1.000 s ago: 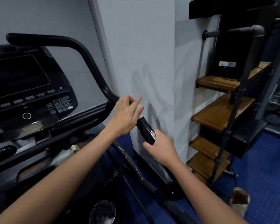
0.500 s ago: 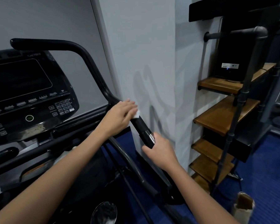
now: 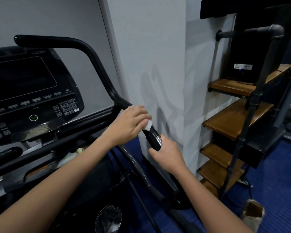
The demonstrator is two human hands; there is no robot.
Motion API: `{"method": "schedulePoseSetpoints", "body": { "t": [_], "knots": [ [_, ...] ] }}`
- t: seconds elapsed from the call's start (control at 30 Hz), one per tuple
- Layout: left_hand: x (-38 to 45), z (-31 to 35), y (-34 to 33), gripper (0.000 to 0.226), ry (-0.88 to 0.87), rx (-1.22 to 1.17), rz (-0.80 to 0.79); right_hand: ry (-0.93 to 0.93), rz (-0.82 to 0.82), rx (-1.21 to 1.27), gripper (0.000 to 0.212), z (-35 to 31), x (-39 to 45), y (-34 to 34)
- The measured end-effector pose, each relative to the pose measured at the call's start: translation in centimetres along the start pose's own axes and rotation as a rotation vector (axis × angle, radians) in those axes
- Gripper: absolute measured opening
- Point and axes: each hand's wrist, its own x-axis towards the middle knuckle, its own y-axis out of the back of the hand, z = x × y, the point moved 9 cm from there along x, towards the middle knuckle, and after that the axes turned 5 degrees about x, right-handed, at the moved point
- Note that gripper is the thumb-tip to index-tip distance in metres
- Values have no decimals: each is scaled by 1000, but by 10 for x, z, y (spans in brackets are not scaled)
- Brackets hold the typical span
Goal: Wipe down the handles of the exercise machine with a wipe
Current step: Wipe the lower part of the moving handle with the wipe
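Observation:
The exercise machine's black right handle [image 3: 97,64] curves down from the upper left to a free end with a shiny sensor plate [image 3: 157,140]. My left hand [image 3: 133,125] wraps over the handle just above that end, pressing a white wipe [image 3: 148,126] against it; only a corner of the wipe shows past my fingers. My right hand [image 3: 168,153] grips the very tip of the handle from below. The console [image 3: 29,91] with its dark screen and keypad sits to the left.
A grey wall corner [image 3: 183,98] stands close behind the handle. A pipe-framed rack with wooden shelves [image 3: 233,121] and a black device [image 3: 247,52] is on the right. A paper bag [image 3: 252,214] stands on the blue floor at lower right.
My left hand, raised with fingers lifted a second ago, has come down and closed over the handle with the wipe. My right hand stays at the handle's tip.

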Motion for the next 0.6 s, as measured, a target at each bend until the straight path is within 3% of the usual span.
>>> {"method": "schedulePoseSetpoints", "body": {
  "t": [0.07,0.2,0.27,0.37,0.43,0.6],
  "knots": [
    [0,-24,5,37,69,-19,41,3,2,1,21,0,0,0],
    [3,-71,-1,46,444,-136,58,5,1,4,20,-1,0,0],
    [2,-52,-9,43,435,-152,54,5,4,-5,21,-1,0,1],
    [-12,-5,-7,40,270,-164,128,4,-6,3,22,-1,1,-1],
    [-26,1,-11,45,329,-240,191,1,-4,5,23,0,1,-1],
    [-49,-29,-8,37,904,-576,564,1,11,-5,24,-1,0,1]
  ]
}}
